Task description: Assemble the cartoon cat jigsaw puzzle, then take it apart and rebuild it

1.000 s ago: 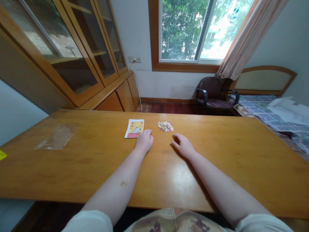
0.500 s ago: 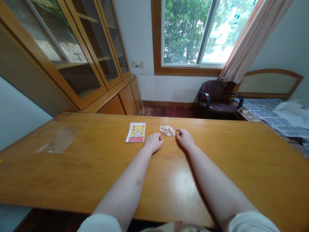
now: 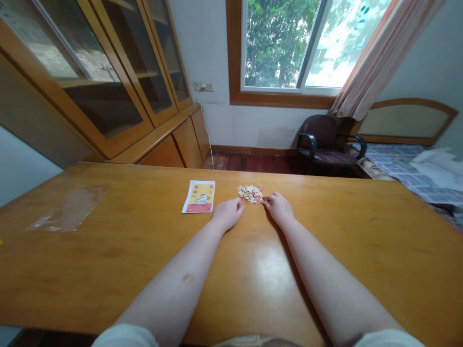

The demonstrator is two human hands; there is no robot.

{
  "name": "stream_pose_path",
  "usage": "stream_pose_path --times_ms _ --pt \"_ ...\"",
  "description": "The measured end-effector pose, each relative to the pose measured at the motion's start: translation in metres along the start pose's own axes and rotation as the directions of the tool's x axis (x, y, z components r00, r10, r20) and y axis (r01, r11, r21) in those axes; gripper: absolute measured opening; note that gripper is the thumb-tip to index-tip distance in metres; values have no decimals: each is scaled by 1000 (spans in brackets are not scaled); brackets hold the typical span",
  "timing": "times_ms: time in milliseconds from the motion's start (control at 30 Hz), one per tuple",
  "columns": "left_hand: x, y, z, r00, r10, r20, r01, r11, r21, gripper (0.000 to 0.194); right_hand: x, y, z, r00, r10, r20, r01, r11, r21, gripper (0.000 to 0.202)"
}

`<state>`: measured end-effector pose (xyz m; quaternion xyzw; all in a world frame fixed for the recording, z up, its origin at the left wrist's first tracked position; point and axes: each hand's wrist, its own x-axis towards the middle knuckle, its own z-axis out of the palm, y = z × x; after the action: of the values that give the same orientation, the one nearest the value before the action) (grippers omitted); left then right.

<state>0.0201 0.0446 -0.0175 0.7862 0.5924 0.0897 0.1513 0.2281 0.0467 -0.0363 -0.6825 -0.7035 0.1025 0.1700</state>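
Observation:
A small heap of puzzle pieces [image 3: 250, 193] lies on the wooden table [image 3: 144, 250], between my two hands. My left hand [image 3: 228, 213] rests at the heap's near left side, its fingers curled together; what they hold, if anything, is too small to make out. At the right edge of the heap, my right hand [image 3: 278, 207] touches the pieces with thumb and forefinger close together, and I cannot tell whether a piece is between them. A picture card [image 3: 199, 196], yellow and red with a white animal, lies flat to the left of my left hand.
A clear plastic bag [image 3: 72, 209] lies flat on the table's left part. Beyond the table stand a glass-door cabinet [image 3: 164, 126] at the left, a dark armchair [image 3: 320, 137] under the window, and a bed [image 3: 415, 164] at the right.
The view has shifted slightly, so the card and bag appear further left. My right fingertips are a little closer to the heap's edge. My left hand stays beside the heap.

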Motion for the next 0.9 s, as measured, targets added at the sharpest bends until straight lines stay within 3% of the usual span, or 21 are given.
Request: stream_pose_path --times_ms 100,200,400,500,567,733,800,900 --pt "-1 2 -2 1000 16 8 -16 1000 -11 25 1 2 -2 998 30 -56 -25 996 91 30" --pt "-2 2 -3 1000 29 0 -29 999 -33 24 4 8 -3 983 142 -112 -108 957 269 30" --pt "-3 2 -3 998 57 -24 -59 993 -99 24 5 12 -11 970 231 69 -232 813 535 27" --pt "-4 4 -4 993 113 -19 -114 980 -165 23 0 0 -11 968 138 212 -239 769 593 29" --pt "-4 4 -5 989 147 -27 -149 970 -193 24 -4 -9 -8 965 61 256 -200 804 560 27" --pt "-2 3 -2 986 156 -53 -163 969 -183 31 -11 -22 -3 984 37 174 -86 955 284 18" --pt "-2 1 -1 980 196 -43 -200 963 -180 30 -13 -21 -5 992 -9 126 -24 965 263 20" --pt "-3 1 0 958 284 -28 -285 946 -156 31 -16 -16 -10 971 -194 138 140 933 332 25"
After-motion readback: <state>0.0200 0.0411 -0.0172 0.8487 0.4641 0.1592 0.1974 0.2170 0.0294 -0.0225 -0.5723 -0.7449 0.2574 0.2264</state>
